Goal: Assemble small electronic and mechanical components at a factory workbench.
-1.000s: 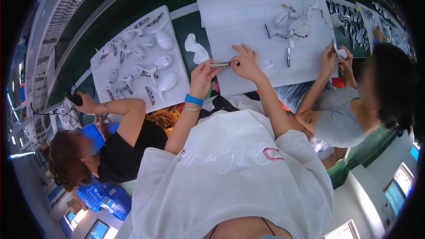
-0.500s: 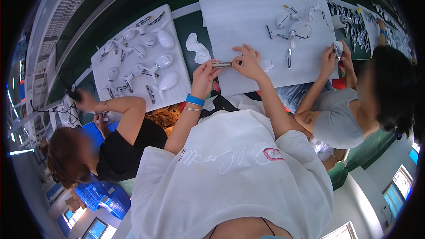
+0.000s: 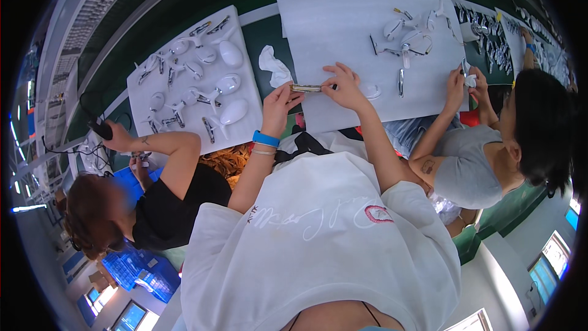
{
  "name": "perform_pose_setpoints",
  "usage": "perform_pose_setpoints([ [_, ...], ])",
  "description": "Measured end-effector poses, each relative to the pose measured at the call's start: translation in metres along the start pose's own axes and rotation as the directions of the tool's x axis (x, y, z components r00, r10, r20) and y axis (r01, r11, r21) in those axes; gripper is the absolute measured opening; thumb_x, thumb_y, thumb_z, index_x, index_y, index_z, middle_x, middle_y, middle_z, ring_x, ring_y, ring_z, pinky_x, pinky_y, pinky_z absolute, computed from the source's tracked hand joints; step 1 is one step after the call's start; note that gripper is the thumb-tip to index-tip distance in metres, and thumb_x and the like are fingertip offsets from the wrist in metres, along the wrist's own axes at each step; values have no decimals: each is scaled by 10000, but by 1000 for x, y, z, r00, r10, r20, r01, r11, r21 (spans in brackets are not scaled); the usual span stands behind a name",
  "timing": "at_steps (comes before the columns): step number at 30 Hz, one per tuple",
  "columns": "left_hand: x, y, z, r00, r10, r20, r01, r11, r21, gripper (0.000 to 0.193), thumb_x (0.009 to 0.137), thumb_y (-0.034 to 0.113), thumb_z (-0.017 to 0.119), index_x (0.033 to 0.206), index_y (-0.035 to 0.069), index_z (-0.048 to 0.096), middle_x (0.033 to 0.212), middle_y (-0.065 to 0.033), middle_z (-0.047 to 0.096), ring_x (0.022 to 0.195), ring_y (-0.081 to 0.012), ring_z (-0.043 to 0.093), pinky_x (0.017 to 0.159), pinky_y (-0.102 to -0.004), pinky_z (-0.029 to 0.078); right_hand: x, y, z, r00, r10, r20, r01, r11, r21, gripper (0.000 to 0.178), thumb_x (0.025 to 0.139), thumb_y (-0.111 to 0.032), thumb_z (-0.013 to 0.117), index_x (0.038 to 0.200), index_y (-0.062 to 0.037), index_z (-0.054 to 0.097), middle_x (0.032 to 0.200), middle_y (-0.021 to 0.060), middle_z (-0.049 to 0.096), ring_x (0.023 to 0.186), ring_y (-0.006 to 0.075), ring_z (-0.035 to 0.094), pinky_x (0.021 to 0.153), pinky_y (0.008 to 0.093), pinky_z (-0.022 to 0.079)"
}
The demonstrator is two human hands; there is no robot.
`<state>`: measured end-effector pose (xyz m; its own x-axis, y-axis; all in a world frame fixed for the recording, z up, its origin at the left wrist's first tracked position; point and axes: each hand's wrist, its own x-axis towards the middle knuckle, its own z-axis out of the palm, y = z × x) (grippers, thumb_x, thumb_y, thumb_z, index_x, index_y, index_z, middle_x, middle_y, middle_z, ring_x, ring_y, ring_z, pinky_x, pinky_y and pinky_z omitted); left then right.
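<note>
Between my two hands is a narrow metal part [image 3: 306,88], shiny with a brownish-gold face showing. My left hand [image 3: 280,104] closes on its left end between thumb and fingers. At the other end, my right hand [image 3: 345,89] pinches it by a small dark tip, the other fingers spread upward. What that dark tip is, I cannot make out. Just beyond my left hand lies a crumpled white cloth [image 3: 274,66]. A white rounded piece [image 3: 371,91] rests on the sheet beside my right hand, partly hidden by it.
On the left, a white-covered board [image 3: 242,132] bears several white-and-chrome spoon-shaped parts. Similar parts and a slim chrome strip [image 3: 401,83] lie on the white sheet [image 3: 331,24] ahead. Co-workers sit close on both sides, each handling parts. Blue crates [image 3: 144,273] stand at lower left.
The metal part has turned slightly, so more of its gold face shows. My left hand has shifted a little left. The right co-worker's hands have moved around a white piece.
</note>
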<state>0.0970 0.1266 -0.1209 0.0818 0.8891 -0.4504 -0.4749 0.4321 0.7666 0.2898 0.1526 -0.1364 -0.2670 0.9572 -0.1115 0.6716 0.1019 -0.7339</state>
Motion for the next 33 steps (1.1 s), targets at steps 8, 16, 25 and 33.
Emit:
perform_pose_setpoints([
  [8,0,4,-5,998,68,13,-69,970,233,273,849,74,464,1071,-84,477,931,-148,562,809,-210,587,742,-301,503,1,1,2,1000,-13,0,13,1000,24,110,669,-202,590,705,-133,668,1185,28,445,1205,260,263,935,539,130],
  [16,-5,15,-3,997,56,58,-71,944,322,274,835,87,495,1040,-93,498,873,-153,586,765,-206,604,715,-268,501,-1,-3,0,1000,-2,18,2,1000,10,117,683,-200,571,705,-139,668,1181,25,446,1202,257,267,941,527,135],
  [25,-5,21,-11,993,-31,116,-11,938,345,239,815,73,520,989,-91,525,810,-150,601,727,-189,611,670,-257,503,-2,-2,0,1000,-18,0,18,1000,-9,125,682,-202,559,692,-138,666,1175,25,451,1190,256,279,941,501,142],
  [33,-3,18,-12,999,1,54,-25,900,436,191,794,49,533,925,-90,544,761,-142,602,661,-186,610,621,-256,511,-2,-4,1,1000,-25,3,25,1000,-5,122,676,-203,561,687,-141,666,1171,25,455,1185,260,285,942,492,143],
])
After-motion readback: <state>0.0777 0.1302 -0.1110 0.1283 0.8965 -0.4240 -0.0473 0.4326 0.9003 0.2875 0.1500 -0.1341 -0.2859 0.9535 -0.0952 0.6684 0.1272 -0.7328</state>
